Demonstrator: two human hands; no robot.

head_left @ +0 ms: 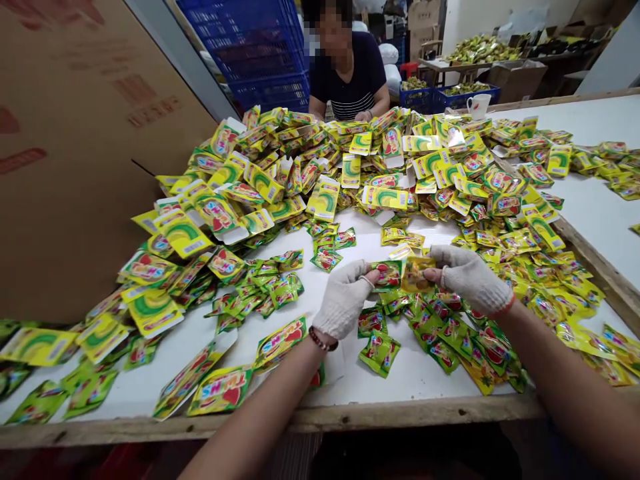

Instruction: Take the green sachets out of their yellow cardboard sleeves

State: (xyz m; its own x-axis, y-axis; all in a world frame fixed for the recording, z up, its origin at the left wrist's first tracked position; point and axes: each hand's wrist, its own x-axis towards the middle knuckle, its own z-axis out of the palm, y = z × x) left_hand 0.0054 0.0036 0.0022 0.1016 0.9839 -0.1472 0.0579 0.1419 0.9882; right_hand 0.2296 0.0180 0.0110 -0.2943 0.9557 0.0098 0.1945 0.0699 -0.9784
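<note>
Green packet and yellow packet, edge to edge above the worktop; whether joined, cannot tell. Left to right: cardboard carton, far left. Printed boxes, heaped at left and along the back. Left hand, gloved, thumb and fingers pinching the green packet's outer end. Loose green packets, scattered below the held pair. Right hand, gloved, pinching the yellow packet's outer end. Loose yellow packets, spread at right. Handling, judged by look: light, thin-skinned, probably slippery; best taken at the flat ends, sparing the filled middle.
</note>
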